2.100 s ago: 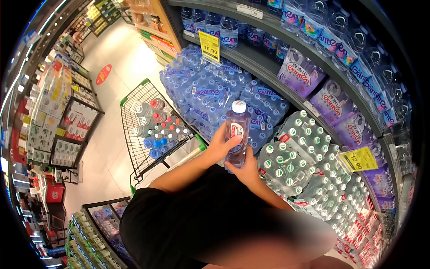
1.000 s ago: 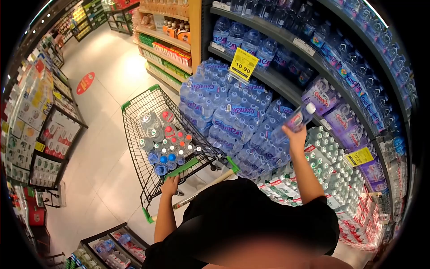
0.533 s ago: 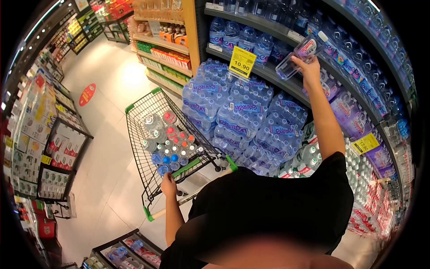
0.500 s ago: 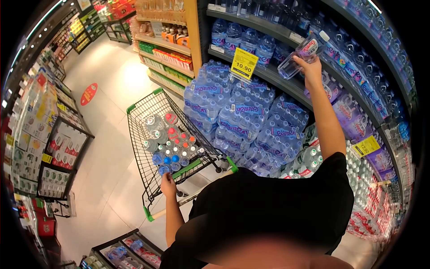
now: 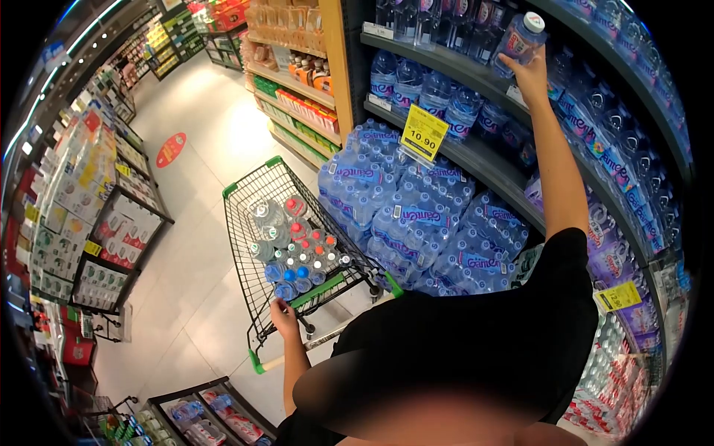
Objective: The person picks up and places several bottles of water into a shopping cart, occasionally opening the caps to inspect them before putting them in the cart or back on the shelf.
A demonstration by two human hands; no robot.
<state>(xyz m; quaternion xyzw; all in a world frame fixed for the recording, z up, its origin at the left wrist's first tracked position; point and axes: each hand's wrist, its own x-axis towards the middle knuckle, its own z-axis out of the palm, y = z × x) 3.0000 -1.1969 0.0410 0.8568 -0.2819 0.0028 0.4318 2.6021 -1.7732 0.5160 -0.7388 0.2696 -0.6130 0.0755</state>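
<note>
Right hand [image 5: 531, 74] — bottle [image 5: 518, 41] raised to shelf [image 5: 439, 59], more upright than before.

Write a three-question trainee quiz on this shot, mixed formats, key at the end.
1. Multiple choice. The right hand holds a bottle. What colour is its cap?
A) red
B) blue
C) white

2. True or false: both hands are on that bottle.

3. Fill in: the yellow price tag by the stacked blue packs reads ____.

Key:
1. C
2. False; the left hand is down at the near end of the shopping cart.
3. 10.90
</note>
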